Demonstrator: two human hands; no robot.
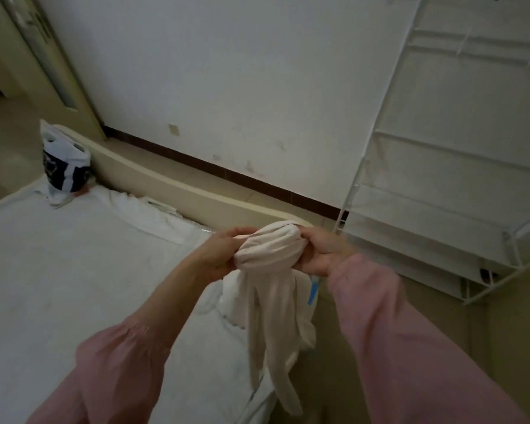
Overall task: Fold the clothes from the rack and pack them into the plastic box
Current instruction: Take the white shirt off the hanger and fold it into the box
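Head: garment [268,250] between left grip [219,255], right [320,255]

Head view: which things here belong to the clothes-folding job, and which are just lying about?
Job: cream garment, gripped by left hand and right hand; white rack.
Lying about: printed plastic bag, bed sheet, door.
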